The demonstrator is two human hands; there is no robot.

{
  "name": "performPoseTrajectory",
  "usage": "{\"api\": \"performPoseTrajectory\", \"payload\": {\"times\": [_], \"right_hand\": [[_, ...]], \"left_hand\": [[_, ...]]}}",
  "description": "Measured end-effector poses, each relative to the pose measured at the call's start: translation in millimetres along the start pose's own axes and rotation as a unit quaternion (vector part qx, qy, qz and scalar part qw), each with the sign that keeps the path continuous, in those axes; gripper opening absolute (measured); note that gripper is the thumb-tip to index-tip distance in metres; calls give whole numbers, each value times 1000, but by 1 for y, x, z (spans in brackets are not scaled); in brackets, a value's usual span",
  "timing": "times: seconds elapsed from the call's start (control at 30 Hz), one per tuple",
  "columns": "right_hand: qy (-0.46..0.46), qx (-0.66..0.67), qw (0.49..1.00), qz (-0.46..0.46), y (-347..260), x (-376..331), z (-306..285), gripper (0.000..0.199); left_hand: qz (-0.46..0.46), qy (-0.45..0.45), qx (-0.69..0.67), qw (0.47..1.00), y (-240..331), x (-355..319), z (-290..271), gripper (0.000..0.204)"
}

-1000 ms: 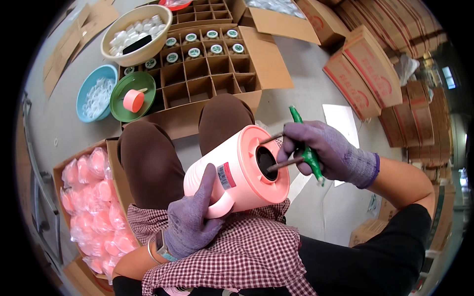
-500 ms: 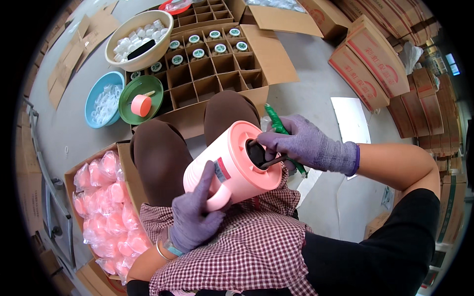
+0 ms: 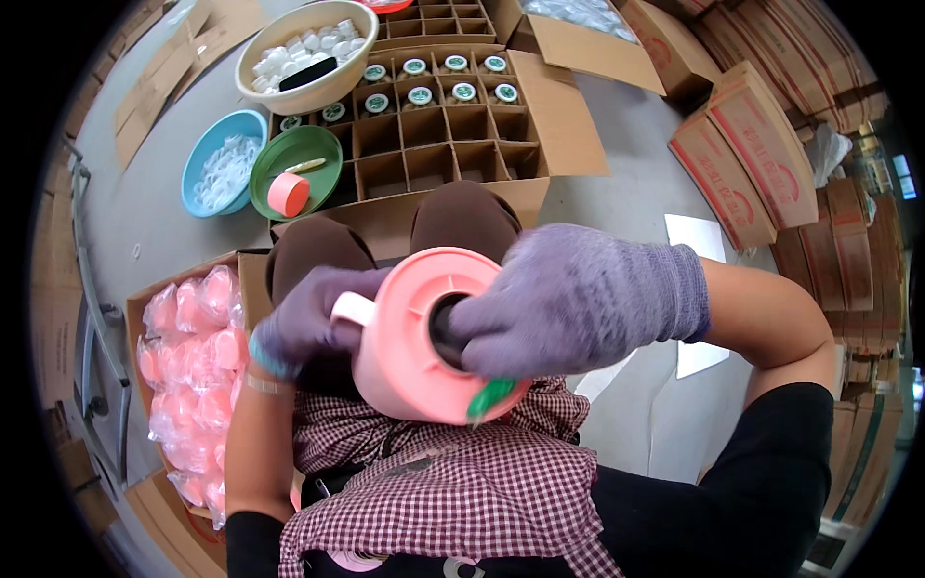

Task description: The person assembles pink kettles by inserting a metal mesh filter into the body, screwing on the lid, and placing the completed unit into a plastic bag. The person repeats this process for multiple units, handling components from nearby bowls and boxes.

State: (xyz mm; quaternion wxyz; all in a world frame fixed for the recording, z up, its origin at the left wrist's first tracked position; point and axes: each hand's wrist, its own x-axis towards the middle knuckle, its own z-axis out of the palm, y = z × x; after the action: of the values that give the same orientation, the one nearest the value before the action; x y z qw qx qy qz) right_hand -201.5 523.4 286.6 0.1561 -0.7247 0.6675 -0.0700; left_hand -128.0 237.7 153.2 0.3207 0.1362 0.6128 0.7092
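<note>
A pink vacuum jug [image 3: 397,380] rests tilted over my lap, its round ribbed end with a dark central opening facing up toward me. My left hand [image 3: 323,313] grips the jug's far left side by the handle [image 3: 354,308]. At the opening, my right hand [image 3: 559,303] is closed around a tool with green-wrapped handles; only one green end [image 3: 492,396] shows below the fingers. The tool's working end is hidden by the hand. Both hands wear purple-grey knit gloves.
Ahead stands a divided carton [image 3: 424,144] with several green-and-white-topped bottles. Left of it are a cream basin [image 3: 252,82] of white caps, a blue basin [image 3: 198,159] of clear rings and a green basin [image 3: 323,183] holding a pink cup [image 3: 288,195]. A carton of bagged pink parts [image 3: 198,356] sits left.
The jug has turned, its handle swinging from the near side to the left. My left hand has moved up and away with it. The right hand now covers the opening and the tool's prongs.
</note>
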Motion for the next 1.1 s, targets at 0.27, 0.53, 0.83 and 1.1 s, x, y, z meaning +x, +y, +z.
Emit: {"api": "performPoseTrajectory", "payload": {"times": [0.27, 0.53, 0.83, 1.1], "right_hand": [[116, 245, 938, 215, 28, -49, -18, 24], [296, 678, 572, 355, 6, -35, 29, 69], [420, 458, 775, 116, -2, 2, 56, 49], [73, 119, 976, -168, -10, 48, 41, 53]], "left_hand": [[42, 94, -25, 994, -10, -12, 12, 88], [82, 158, -54, 983, -10, -16, 27, 85], [122, 124, -81, 981, -26, -21, 29, 75], [100, -67, -27, 992, -15, -19, 12, 75]]}}
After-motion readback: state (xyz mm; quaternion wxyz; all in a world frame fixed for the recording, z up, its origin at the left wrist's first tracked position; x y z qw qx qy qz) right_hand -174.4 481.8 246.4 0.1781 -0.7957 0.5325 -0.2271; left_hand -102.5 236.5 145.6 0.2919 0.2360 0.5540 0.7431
